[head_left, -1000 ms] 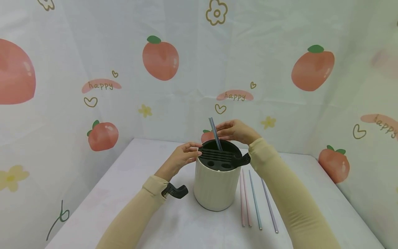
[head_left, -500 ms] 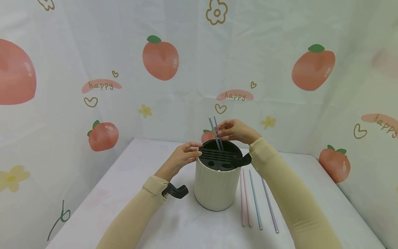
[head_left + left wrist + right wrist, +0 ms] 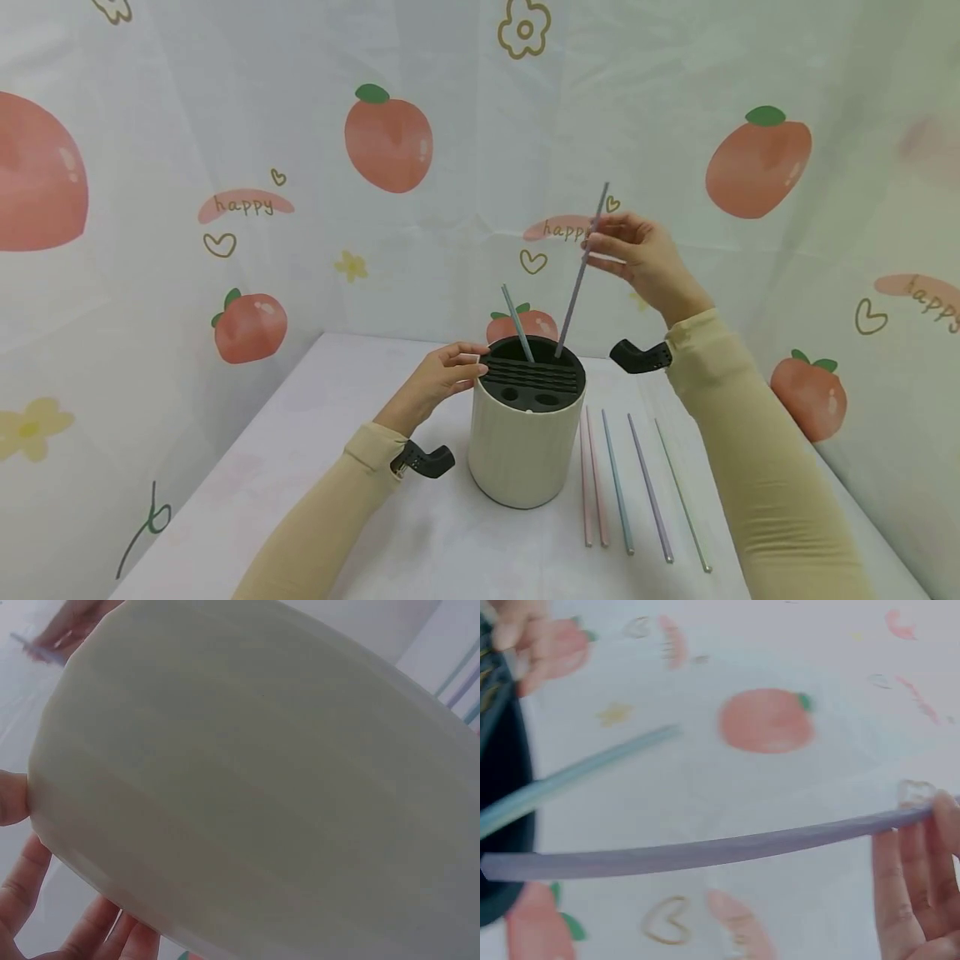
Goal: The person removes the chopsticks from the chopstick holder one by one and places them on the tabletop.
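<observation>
A cream utensil holder [image 3: 521, 458] stands upright on the table, topped by a black slotted insert [image 3: 531, 379]. My left hand [image 3: 438, 379] grips its left rim; the left wrist view shows thumb and fingers [image 3: 94, 930] along its edge. Behind and above the holder, my right hand [image 3: 645, 262] pinches a purple chopstick [image 3: 573, 302] near its upper part. That chopstick slants down, its lower end at the dark rear opening, as the right wrist view also shows. A teal chopstick [image 3: 517, 323] leans inside the same opening.
On the table right of the holder lie two pink chopsticks [image 3: 595, 492], another teal one [image 3: 618, 487], another purple one [image 3: 651, 492] and a green one [image 3: 684, 500]. A fruit-print cloth [image 3: 435, 242] hangs behind. Black wrist mounts [image 3: 423, 460] jut from both sleeves.
My right hand has risen up and to the right, drawing the purple chopstick away from the teal one and up out of the opening. The left hand stays at the rim.
</observation>
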Motion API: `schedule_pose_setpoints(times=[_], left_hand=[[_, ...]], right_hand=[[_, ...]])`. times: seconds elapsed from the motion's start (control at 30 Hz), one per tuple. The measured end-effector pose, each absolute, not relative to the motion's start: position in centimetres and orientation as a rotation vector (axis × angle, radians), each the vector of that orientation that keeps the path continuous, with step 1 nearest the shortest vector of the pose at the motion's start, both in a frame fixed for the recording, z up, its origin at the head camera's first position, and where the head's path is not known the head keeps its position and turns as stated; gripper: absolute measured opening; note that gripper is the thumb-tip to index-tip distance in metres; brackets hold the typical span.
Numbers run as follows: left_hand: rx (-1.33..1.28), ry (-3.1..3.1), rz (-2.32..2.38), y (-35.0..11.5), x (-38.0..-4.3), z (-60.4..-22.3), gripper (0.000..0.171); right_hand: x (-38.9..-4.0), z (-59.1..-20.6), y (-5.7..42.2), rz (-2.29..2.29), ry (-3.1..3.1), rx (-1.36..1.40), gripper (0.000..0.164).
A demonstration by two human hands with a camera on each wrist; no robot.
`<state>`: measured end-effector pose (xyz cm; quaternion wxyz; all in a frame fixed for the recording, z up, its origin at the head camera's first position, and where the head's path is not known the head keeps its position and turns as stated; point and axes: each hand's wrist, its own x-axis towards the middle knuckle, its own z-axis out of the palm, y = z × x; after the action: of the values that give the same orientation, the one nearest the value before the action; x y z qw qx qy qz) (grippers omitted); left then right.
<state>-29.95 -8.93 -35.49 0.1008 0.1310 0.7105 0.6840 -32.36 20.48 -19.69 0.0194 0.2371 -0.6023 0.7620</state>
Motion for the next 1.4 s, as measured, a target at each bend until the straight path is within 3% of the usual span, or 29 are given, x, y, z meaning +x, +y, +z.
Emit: schedule_pose_setpoints(times=[0.17,0.33,0.73,0.9,1.03,1.23,1.4], left_hand=[[0.392,2.108,2.017,-9.0,-30.0,-35.5,0.036],[0.39,2.111,2.011,-9.0,-29.9,-35.4,0.036],[0.394,2.111,2.013,-9.0,-29.9,-35.4,0.036],[0.386,2.116,2.01,-8.9,-29.9,-35.4,0.036],[0.386,2.112,2.017,-8.9,-29.8,-35.4,0.036],[0.397,2.095,2.03,-8.9,-29.8,-35.5,0.036],[0.398,2.068,2.045,-9.0,-29.8,-35.5,0.037]], right_hand=[[-31.1,-18.3,23.3,2.496,-1.484,0.642,0.019],[-30.4,-19.4,26.8,2.522,-1.393,0.485,0.022],[-30.3,-30.7,34.3,2.487,-1.895,0.189,0.021],[-29.6,-36.0,35.5,2.364,-2.158,0.088,0.023],[-29.1,-39.2,35.4,2.239,-2.37,-0.013,0.015],[-28.6,-42.4,34.7,2.077,-2.586,-0.149,0.041],[-28.6,-43.8,34.2,1.991,-2.675,-0.217,0.043]])
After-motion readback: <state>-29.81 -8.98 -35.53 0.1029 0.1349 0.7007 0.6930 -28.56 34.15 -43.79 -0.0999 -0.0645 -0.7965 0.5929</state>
